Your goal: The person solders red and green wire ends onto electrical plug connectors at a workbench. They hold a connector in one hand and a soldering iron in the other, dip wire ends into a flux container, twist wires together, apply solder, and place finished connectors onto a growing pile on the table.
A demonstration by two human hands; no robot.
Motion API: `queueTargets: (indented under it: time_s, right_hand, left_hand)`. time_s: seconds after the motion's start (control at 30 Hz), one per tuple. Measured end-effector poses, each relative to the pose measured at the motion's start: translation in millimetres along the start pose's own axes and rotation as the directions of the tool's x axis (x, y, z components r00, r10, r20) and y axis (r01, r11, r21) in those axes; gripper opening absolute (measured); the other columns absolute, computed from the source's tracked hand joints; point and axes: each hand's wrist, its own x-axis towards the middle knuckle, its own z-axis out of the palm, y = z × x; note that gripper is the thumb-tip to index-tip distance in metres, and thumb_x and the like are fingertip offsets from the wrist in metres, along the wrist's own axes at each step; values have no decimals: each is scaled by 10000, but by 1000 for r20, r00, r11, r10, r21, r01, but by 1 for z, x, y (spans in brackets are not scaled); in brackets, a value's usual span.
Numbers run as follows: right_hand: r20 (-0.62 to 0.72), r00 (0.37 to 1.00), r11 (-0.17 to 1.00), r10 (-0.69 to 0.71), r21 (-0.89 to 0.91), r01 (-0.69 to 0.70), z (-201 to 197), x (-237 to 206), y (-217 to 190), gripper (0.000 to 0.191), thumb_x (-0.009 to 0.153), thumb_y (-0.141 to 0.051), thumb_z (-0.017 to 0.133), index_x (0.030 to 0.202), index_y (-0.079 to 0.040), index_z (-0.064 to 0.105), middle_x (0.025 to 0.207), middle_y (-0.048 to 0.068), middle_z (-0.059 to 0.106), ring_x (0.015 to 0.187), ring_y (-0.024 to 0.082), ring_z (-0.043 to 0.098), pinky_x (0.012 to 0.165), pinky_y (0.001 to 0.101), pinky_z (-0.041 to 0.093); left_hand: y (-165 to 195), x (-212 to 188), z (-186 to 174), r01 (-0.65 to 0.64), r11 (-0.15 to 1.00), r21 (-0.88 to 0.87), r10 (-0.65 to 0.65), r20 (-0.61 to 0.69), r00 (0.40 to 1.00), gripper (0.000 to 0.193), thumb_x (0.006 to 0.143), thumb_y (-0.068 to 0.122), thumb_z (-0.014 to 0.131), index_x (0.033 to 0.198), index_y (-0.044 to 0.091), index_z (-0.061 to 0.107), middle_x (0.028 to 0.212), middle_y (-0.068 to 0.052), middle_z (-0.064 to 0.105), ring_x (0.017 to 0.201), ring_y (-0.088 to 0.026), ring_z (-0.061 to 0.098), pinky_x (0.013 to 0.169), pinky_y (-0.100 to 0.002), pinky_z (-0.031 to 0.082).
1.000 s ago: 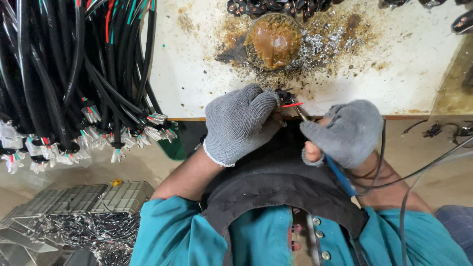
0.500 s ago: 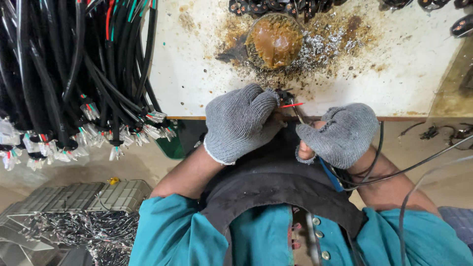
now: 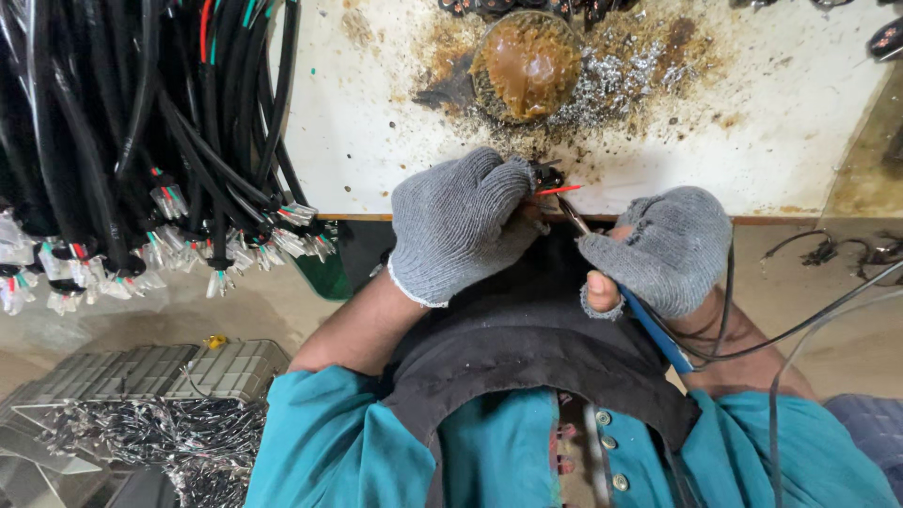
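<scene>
My left hand, in a grey knit glove, pinches a small black connector with a thin red wire sticking out to the right, at the front edge of the white bench. My right hand, also gloved, grips a blue-handled soldering iron. Its metal tip points up-left and meets the connector near the red wire. The iron's cable trails off to the right.
A brown lump in a round dish sits on the stained bench among solder bits. A thick bundle of black cables with stripped coloured ends hangs at the left. A metal tray of small parts lies lower left.
My right hand has shifted slightly down and rightward, and the iron's tip now touches the connector. My left hand stays in place.
</scene>
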Motion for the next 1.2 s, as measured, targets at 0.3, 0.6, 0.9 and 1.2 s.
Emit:
queueTargets:
  time_s: [0.3, 0.6, 0.9, 1.2]
  right_hand:
    - [66, 997, 1000, 31, -4, -31, 0, -8, 4, 212, 756, -303, 805, 938, -196, 796, 680, 3, 611, 615, 280, 609, 549, 442, 399]
    - [275, 956, 990, 102, -119, -72, 5, -15, 8, 232, 649, -365, 791, 866, -283, 804, 611, -13, 617, 525, 260, 591, 469, 437, 393]
    - [224, 971, 992, 86, -114, -61, 6, -14, 7, 246, 670, -344, 789, 903, -268, 815, 596, -27, 598, 517, 251, 585, 466, 424, 394]
    - [20, 998, 998, 55, -11, -55, -3, -7, 2, 223, 765, -296, 836, 934, -171, 761, 674, 37, 588, 610, 304, 579, 569, 457, 398]
  left_hand:
    - [0, 0, 1, -1, 1000, -3, 1, -17, 1000, 186, 790, 223, 790, 879, 187, 630, 800, -47, 572, 659, -292, 621, 561, -434, 464]
    - [1, 0, 1, 14, 1000, -2, -14, 7, 1000, 202, 774, 235, 797, 862, 190, 621, 797, -46, 572, 649, -290, 621, 555, -441, 457]
    - [0, 0, 2, 1, 1000, -16, -1, -2, 1000, 202, 786, 242, 794, 887, 193, 626, 806, -37, 577, 657, -283, 627, 563, -435, 465]
    - [-1, -1, 2, -8, 1000, 20, 8, 0, 1000, 207, 791, 257, 793, 887, 188, 624, 796, -47, 570, 653, -295, 620, 557, -441, 459]
